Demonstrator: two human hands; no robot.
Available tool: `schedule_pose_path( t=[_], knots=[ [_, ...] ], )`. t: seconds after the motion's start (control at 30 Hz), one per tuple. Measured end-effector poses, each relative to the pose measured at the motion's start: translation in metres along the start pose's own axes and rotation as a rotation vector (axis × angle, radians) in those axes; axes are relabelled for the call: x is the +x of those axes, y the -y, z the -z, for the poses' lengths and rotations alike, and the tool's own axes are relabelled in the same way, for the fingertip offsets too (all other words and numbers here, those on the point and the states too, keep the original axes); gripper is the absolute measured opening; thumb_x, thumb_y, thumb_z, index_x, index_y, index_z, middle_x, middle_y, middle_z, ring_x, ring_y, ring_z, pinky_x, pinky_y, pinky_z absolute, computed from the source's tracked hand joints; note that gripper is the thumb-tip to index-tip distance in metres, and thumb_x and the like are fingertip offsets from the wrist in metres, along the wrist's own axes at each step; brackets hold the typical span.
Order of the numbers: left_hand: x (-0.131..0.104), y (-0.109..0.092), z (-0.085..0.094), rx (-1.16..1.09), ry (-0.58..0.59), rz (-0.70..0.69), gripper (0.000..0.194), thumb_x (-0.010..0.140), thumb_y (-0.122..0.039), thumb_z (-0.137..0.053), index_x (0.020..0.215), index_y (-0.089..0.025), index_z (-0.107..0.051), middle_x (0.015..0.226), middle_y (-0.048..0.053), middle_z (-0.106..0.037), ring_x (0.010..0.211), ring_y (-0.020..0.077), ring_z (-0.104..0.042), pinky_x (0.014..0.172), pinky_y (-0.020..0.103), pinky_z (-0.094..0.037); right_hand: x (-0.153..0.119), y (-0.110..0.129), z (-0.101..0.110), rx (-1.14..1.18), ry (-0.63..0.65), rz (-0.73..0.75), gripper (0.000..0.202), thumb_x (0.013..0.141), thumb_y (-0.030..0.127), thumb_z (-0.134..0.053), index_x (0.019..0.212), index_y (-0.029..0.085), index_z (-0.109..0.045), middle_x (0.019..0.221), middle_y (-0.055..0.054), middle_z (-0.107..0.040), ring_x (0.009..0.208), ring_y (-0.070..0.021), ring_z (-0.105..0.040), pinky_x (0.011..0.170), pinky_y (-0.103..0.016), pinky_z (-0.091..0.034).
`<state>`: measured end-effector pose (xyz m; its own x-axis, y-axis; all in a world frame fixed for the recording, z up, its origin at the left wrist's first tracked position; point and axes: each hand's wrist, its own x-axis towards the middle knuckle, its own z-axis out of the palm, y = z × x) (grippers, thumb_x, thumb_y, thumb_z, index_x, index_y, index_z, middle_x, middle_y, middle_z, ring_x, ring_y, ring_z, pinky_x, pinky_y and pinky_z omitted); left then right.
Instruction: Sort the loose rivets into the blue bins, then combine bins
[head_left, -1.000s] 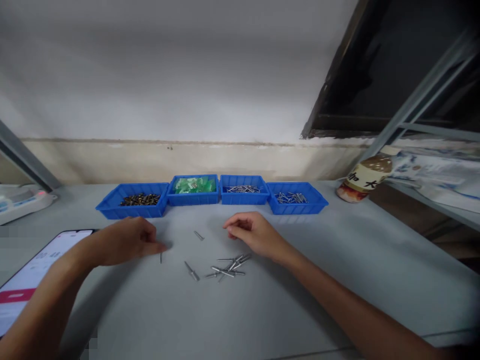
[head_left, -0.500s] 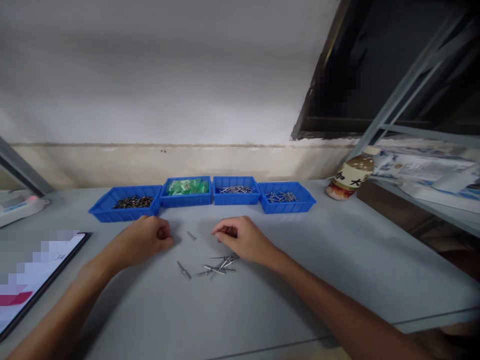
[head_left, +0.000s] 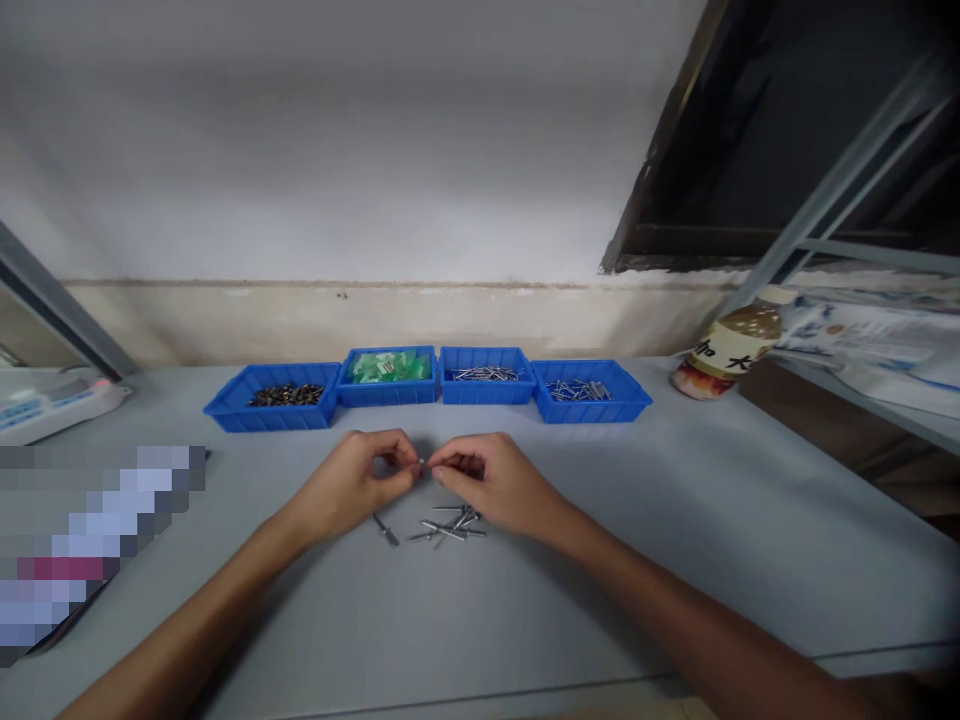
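My left hand [head_left: 367, 478] and my right hand [head_left: 495, 482] are pinched, fingertips almost meeting above the table. A tiny silver metal piece [head_left: 421, 461] glints at the left fingertips; most of it is hidden. Whatever the right fingers hold, if anything, cannot be made out. Just below the hands lies a small pile of silver blind rivets [head_left: 450, 528] with long pins. One single blind rivet [head_left: 387, 533] rests apart, left of the pile and partly behind my left hand.
Along the wall stand a blue bin of dark and brassy parts [head_left: 270, 425], one with green packets [head_left: 388, 394], one with thin metal pins [head_left: 487, 393] and one with silver pieces [head_left: 592, 411]. A bottle [head_left: 724, 350] is right, a pixelated screen [head_left: 82, 560] left, beside a power strip [head_left: 67, 405].
My left hand has moved right to meet my right hand. The small metal piece that lay between them no longer shows on the table. The view has shifted slightly left.
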<state>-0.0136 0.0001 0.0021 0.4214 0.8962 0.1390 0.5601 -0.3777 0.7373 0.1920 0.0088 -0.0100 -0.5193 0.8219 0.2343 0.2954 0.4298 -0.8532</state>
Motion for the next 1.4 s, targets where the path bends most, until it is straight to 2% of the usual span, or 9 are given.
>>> schedule_pose_path(
  t=[0.3, 0.63, 0.77, 0.87, 1.0, 1.07, 1.17, 1.27, 1.4],
  knots=[
    [0.000, -0.004, -0.008, 0.043, -0.116, -0.105, 0.005, 0.083, -0.022, -0.064, 0.080, -0.019, -0.067, 0.080, -0.001, -0.066, 0.078, 0.0143, -0.059, 0.070, 0.024, -0.045, 0.000, 0.002, -0.002, -0.032, -0.020, -0.037, 0.015, 0.083, 0.020, -0.059, 0.085, 0.017, -0.073, 0.074, -0.001, -0.069, 0.065, -0.0114, -0.058, 0.058, -0.023, -0.041],
    [-0.001, -0.001, -0.007, 0.025, -0.127, -0.116, 0.006, 0.080, -0.014, -0.060, 0.080, -0.019, -0.064, 0.077, -0.003, -0.066, 0.074, 0.0127, -0.059, 0.070, 0.024, -0.046, 0.001, 0.003, 0.000, 0.058, -0.067, -0.045, 0.013, 0.083, 0.018, -0.059, 0.082, 0.016, -0.071, 0.077, -0.002, -0.070, 0.070, -0.0131, -0.061, 0.063, -0.025, -0.045],
    [0.000, -0.001, -0.005, 0.050, -0.133, -0.101, 0.010, 0.078, -0.011, -0.055, 0.078, -0.018, -0.061, 0.076, -0.002, -0.064, 0.072, 0.0131, -0.058, 0.062, 0.023, -0.044, 0.005, 0.006, 0.013, 0.092, -0.148, -0.018, 0.009, 0.081, 0.021, -0.062, 0.079, 0.017, -0.070, 0.077, -0.002, -0.070, 0.071, -0.0132, -0.061, 0.065, -0.026, -0.047],
    [-0.001, 0.002, -0.001, 0.145, -0.136, -0.098, 0.009, 0.079, -0.012, -0.052, 0.079, -0.018, -0.059, 0.078, 0.000, -0.063, 0.074, 0.0150, -0.058, 0.061, 0.024, -0.044, 0.010, 0.003, 0.039, 0.073, -0.318, 0.016, 0.009, 0.080, 0.025, -0.064, 0.079, 0.018, -0.069, 0.077, -0.003, -0.069, 0.070, -0.0143, -0.062, 0.064, -0.027, -0.048],
    [-0.002, 0.012, 0.008, 0.362, -0.086, -0.161, 0.010, 0.082, -0.019, -0.054, 0.089, -0.019, -0.060, 0.094, 0.004, -0.063, 0.092, 0.0218, -0.058, 0.082, 0.036, -0.045, 0.011, -0.019, 0.093, -0.270, -0.785, 0.039, 0.015, 0.079, 0.031, -0.065, 0.086, 0.018, -0.071, 0.086, -0.006, -0.069, 0.080, -0.0202, -0.063, 0.074, -0.037, -0.050],
    [-0.002, 0.019, 0.014, 0.410, -0.061, -0.160, 0.013, 0.083, -0.022, -0.055, 0.095, -0.021, -0.061, 0.103, 0.005, -0.062, 0.101, 0.0244, -0.056, 0.087, 0.040, -0.043, 0.008, -0.033, 0.121, -0.510, -1.026, 0.024, 0.035, 0.071, 0.031, -0.072, 0.105, 0.021, -0.068, 0.108, -0.009, -0.063, 0.097, -0.0255, -0.059, 0.083, -0.044, -0.047],
    [-0.003, 0.026, 0.024, 0.400, -0.028, -0.115, 0.016, 0.083, -0.022, -0.054, 0.097, -0.022, -0.061, 0.104, 0.004, -0.063, 0.099, 0.0230, -0.057, 0.087, 0.039, -0.044, 0.004, -0.047, 0.151, -0.504, -1.255, 0.071, 0.049, 0.071, 0.033, -0.071, 0.118, 0.023, -0.059, 0.116, -0.008, -0.057, 0.104, -0.0251, -0.056, 0.087, -0.046, -0.046],
    [-0.003, 0.032, 0.031, 0.410, 0.055, -0.110, 0.017, 0.080, -0.019, -0.055, 0.095, -0.023, -0.062, 0.102, 0.003, -0.064, 0.097, 0.0223, -0.058, 0.084, 0.037, -0.044, 0.004, -0.049, 0.159, -0.391, -1.302, 0.136, 0.039, 0.075, 0.030, -0.066, 0.113, 0.023, -0.057, 0.114, -0.006, -0.058, 0.103, -0.0219, -0.056, 0.088, -0.043, -0.046],
    [-0.002, 0.037, 0.031, 0.438, 0.118, -0.117, 0.014, 0.080, -0.021, -0.056, 0.092, -0.022, -0.062, 0.098, 0.003, -0.065, 0.095, 0.0221, -0.058, 0.081, 0.035, -0.045, 0.009, -0.040, 0.136, -0.390, -1.187, 0.140, 0.037, 0.075, 0.026, -0.065, 0.111, 0.022, -0.058, 0.117, -0.008, -0.059, 0.103, -0.0234, -0.056, 0.076, -0.037, -0.049]
  ],
)
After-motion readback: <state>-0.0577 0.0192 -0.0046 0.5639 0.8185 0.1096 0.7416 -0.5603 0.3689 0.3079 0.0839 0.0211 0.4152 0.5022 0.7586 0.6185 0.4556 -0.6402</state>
